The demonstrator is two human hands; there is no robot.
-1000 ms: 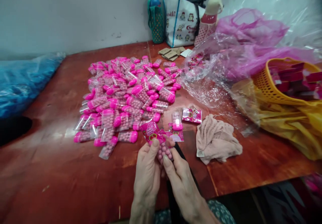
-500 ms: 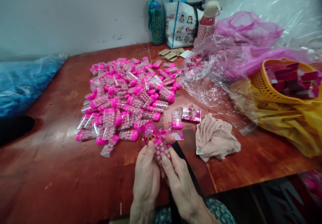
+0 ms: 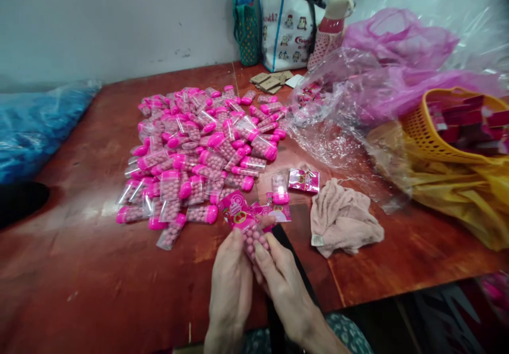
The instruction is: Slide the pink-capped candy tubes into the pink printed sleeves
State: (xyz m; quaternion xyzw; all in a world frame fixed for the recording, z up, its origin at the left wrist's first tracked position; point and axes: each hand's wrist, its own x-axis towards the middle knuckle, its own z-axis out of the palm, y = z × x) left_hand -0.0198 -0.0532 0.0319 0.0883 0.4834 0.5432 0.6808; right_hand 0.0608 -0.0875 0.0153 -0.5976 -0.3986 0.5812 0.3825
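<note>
Both hands hold one clear container of pink beads [image 3: 252, 239] near the table's front edge. A printed pink card [image 3: 234, 207] lies over its far end. My left hand [image 3: 229, 269] is closed on the container's left side, thumb at the card's lower edge. My right hand [image 3: 280, 269] grips the right side, thumb pressed on the beads. Just beyond lie more printed cards [image 3: 282, 214], a single pink-capped container [image 3: 280, 188] and a stack of cards [image 3: 304, 180]. To the left spreads a large pile of similar pink-capped containers [image 3: 199, 147].
A pink cloth [image 3: 344, 219] lies right of my hands. Farther right are crumpled clear plastic [image 3: 330, 136] and a yellow basket [image 3: 427, 131] of pink packs. A white bag [image 3: 284, 36] and a bottle [image 3: 334, 20] stand by the wall. Blue plastic-wrapped goods [image 3: 40, 126] sit left.
The camera view has shifted slightly. Both hands keep their grip on the container, and the card has tilted a little lower over its far end.
</note>
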